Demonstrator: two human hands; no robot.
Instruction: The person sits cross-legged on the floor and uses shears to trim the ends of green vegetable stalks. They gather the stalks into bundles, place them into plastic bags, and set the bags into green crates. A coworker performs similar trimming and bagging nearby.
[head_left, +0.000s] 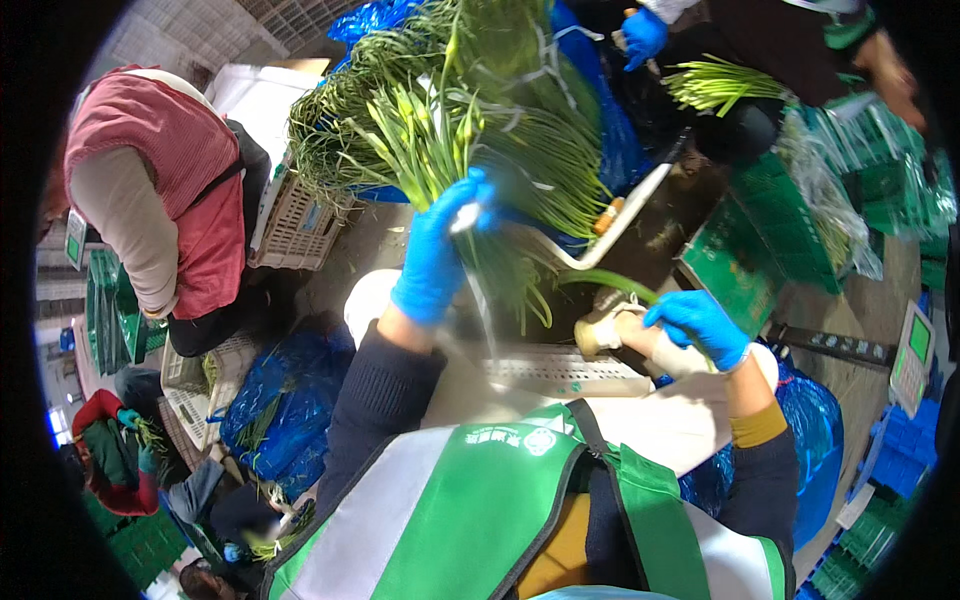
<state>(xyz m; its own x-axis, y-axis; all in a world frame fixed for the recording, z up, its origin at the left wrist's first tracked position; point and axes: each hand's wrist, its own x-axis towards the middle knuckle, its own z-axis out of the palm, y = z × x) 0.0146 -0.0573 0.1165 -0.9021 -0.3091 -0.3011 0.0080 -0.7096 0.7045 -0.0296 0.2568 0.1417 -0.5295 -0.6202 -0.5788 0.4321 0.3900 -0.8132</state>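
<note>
My left hand (442, 247), in a blue glove, grips a bunch of green flower-bud stalks (416, 142) that look like garlic scapes. The budded tips point up and away from me, and the lower ends hang blurred below the fist. Something white (466, 217), perhaps a tie, shows at the fingers. My right hand (701, 326), also gloved in blue, is closed around a single green stalk (611, 277) that reaches left towards the bunch. Beyond my left hand lies a large heap of tied green stalks (540, 157) on blue plastic sheeting (619, 139).
A bent white bar (634, 214) crosses near the heap. Green crates (787, 217) and a scale (911, 360) stand at right. A plastic crate (296, 225) sits at left beside a person in a red apron (172, 187). Another blue-gloved person (645, 34) is at upper right. Blue bags (289, 397) lie at left.
</note>
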